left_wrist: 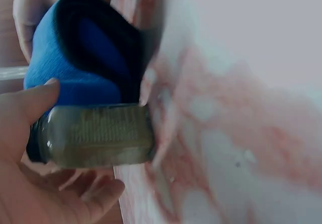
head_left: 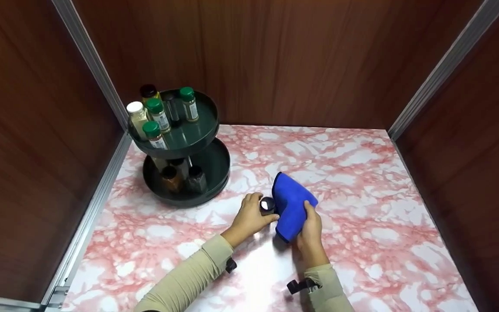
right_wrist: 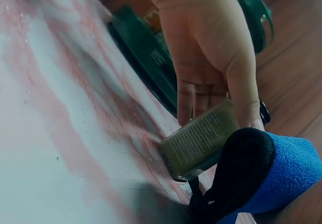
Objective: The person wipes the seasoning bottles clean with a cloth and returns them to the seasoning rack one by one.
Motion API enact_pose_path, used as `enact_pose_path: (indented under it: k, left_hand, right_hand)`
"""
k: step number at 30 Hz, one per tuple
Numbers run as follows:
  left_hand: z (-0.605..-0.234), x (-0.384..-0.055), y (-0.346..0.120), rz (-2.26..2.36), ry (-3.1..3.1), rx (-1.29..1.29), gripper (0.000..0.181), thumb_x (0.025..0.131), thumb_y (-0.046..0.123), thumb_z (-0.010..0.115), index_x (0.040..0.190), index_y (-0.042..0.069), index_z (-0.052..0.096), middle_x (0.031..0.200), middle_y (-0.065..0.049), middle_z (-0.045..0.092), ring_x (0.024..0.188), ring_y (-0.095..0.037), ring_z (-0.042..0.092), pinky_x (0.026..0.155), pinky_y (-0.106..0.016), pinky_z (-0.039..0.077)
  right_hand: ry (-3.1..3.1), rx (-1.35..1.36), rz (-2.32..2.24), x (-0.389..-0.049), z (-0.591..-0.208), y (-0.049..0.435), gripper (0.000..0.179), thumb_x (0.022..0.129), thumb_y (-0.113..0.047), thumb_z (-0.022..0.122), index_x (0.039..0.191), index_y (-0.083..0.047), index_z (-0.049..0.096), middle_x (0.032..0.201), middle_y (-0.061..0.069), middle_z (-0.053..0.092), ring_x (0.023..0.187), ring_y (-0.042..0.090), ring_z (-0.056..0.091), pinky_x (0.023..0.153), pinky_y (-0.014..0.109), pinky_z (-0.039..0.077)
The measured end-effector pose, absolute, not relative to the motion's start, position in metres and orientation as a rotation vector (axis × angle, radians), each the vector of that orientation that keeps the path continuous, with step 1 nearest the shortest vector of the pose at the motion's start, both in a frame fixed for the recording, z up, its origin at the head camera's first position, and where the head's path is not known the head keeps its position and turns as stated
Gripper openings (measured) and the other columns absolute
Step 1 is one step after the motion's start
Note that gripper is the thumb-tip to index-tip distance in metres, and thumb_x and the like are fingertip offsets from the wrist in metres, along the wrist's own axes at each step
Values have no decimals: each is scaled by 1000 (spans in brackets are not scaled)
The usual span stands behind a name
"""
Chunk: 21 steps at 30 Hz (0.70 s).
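My left hand (head_left: 250, 217) grips a spice jar (left_wrist: 100, 136) near its dark cap (head_left: 267, 203), thumb on one side and fingers on the other. The jar is clear-walled, with greenish-brown contents and small print on its side. It stands upright, its base at the tabletop in the left wrist view. My right hand (head_left: 312, 227) holds a folded blue cloth (head_left: 292, 201) with black edging, its thumb lying over the cloth. The cloth is right beside the jar, and its edge overlaps the jar in the right wrist view (right_wrist: 246, 168).
A dark green two-tier turntable (head_left: 206, 130) stands at the back left. Several jars with green, white and dark caps are on its upper tier, with dark-capped jars below. Wood-patterned panels (head_left: 275, 65) enclose the pink-and-white marbled table (head_left: 362, 182) at the back and sides.
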<state>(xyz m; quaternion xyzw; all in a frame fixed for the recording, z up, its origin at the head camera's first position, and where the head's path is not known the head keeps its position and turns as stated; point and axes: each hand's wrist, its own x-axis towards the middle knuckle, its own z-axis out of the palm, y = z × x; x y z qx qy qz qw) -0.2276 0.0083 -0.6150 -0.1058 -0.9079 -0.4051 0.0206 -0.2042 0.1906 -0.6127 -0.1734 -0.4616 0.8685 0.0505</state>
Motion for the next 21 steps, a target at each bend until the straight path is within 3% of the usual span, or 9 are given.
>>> enact_pose_path:
  k: [4,9,16,21]
  left_hand:
    - [-617,-225,12,-1205,-2817,-212,75,74,57,85,119,6,52,111,-9,50,107,-25,50,97,-40,47]
    - [-618,-225,13,-1240,-2812,-142,63,75,51,87,105,10,51,102,-4,49,96,-20,50,88,-37,48]
    - [-612,-225,11,-1250,-2805,-154,54,77,37,87,109,6,57,105,-8,55,99,-25,57,92,-40,50]
    - [-608,-225,8,-1242,-2806,-202,53,76,29,85,113,3,59,108,-11,60,105,-29,60,97,-42,50]
  right_hand:
    - [-1393,-497,2663,-204,-613,192,50,108,-30,47,139,10,46,108,3,73,100,14,71,92,29,56]
    - [-1390,-492,2667,-204,-613,193,49,108,-29,46,139,9,46,106,2,74,98,14,71,91,28,56]
    - [-1382,-526,2641,-204,-611,192,42,107,-29,49,132,4,53,104,2,74,97,15,71,90,29,57]
    - [-1407,-536,2628,-203,-610,190,47,107,-29,49,139,6,49,108,2,73,99,14,71,91,28,56]
